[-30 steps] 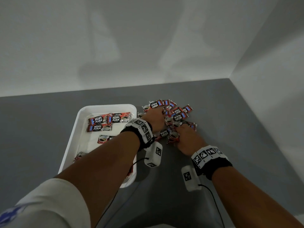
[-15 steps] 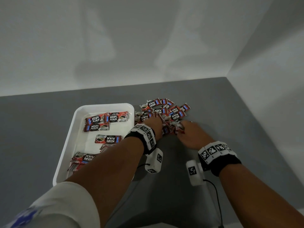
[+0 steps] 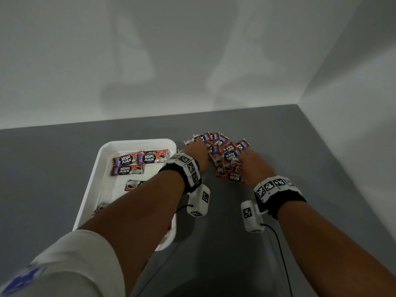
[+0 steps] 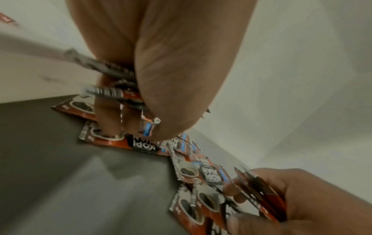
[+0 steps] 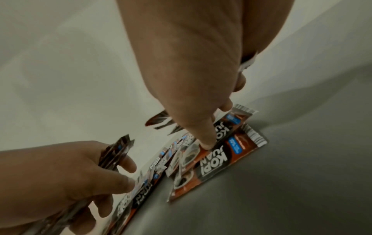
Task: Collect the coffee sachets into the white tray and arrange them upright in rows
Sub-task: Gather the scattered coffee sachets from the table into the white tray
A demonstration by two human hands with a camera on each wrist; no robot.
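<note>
Several loose sachets [image 3: 225,155] lie mid-frame right of the white tray [image 3: 100,168] in the head view. Left wrist view: left hand [image 4: 161,71] pinches a fanned bundle. Right wrist view: right hand [image 5: 197,76] clasps a few, forefinger pressing one (light, slippery; take edges).

The left forearm [image 3: 137,202] hides part of the white tray [image 3: 94,181] and its sachets [image 3: 130,185].

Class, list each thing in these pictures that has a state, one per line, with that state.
white tray: on the grey table, several sachets lying flat inside, none upright.
loose sachets: heaped on the table right of the tray.
left hand: gripping a bunch of sachets.
right hand: gripping sachets, one finger touching the pile.
</note>
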